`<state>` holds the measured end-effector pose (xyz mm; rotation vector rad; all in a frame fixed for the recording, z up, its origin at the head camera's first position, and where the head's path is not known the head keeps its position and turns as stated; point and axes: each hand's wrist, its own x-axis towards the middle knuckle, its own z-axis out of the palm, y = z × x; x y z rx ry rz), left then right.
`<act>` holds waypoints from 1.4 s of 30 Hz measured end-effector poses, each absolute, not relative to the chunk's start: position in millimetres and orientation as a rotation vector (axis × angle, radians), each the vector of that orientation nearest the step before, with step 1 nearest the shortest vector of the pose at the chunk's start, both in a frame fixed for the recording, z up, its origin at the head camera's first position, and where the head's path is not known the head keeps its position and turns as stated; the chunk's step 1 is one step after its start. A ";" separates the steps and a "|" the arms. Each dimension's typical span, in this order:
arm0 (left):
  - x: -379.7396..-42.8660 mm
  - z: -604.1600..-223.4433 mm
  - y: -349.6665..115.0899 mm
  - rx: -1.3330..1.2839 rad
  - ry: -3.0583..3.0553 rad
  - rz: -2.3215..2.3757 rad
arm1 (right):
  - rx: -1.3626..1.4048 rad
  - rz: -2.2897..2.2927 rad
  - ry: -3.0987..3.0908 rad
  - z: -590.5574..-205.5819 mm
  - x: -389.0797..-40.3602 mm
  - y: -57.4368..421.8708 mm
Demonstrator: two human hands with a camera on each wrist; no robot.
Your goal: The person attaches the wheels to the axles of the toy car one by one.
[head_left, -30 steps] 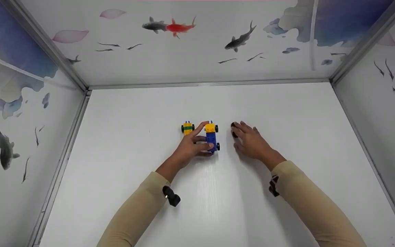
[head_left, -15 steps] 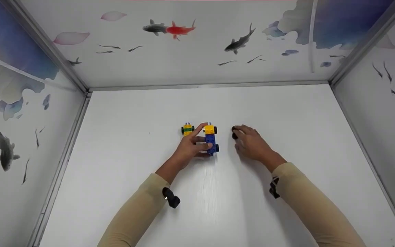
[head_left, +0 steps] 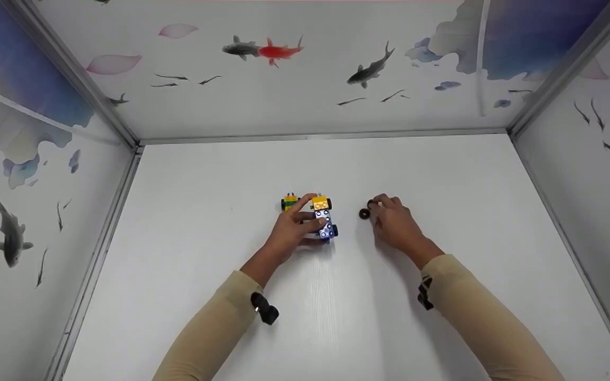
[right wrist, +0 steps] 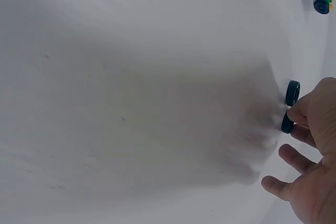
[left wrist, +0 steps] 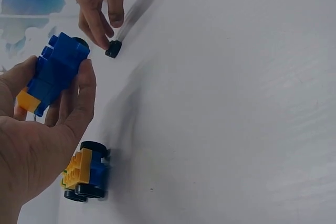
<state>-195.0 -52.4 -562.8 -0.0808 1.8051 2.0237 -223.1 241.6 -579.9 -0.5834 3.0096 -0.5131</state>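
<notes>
My left hand (head_left: 288,228) grips a toy brick car (left wrist: 56,74), blue with a yellow block at one end and black wheels along its side. Thumb and fingers hold it from opposite sides, raised above the table in the left wrist view. To the right, my right hand (head_left: 397,225) pinches a small black toy wheel (right wrist: 287,123) between thumb and index finger, low over the tabletop. A second black wheel (head_left: 364,214) lies right beside those fingertips. The other fingers of the right hand are spread.
Another small toy car (left wrist: 84,171), yellow, green and blue with black wheels, stands on the white table (head_left: 305,328) behind my left hand. White panels (head_left: 305,106) printed with fish enclose the table at the back and both sides.
My right fingers have closed on one wheel and drawn it slightly right, away from the other. The toy car in my left hand has tilted, its studded blue top now catching light.
</notes>
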 end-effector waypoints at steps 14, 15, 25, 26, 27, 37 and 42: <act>-195.1 -565.3 -50.5 -0.178 1.712 2.105 | -0.463 -0.602 3.082 -583.5 -219.0 245.1; -195.2 -565.5 -50.3 -0.182 1.710 2.106 | -0.463 -0.624 3.078 -583.7 -218.8 245.5; -196.0 -568.8 -49.0 -0.193 1.747 2.075 | -0.406 -0.688 3.037 -582.2 -219.4 244.9; -195.9 -568.8 -49.1 -0.193 1.744 2.076 | -0.398 -0.692 3.034 -582.4 -219.6 245.1; -195.9 -568.6 -49.1 -0.194 1.740 2.078 | -0.393 -0.697 3.033 -582.6 -219.8 245.5; -197.8 -564.1 -49.6 -0.198 1.733 2.126 | -0.392 -0.705 3.052 -582.7 -221.8 250.0; -199.2 -562.4 -49.5 -0.144 1.734 2.138 | -0.405 -0.692 3.060 -581.8 -223.2 250.9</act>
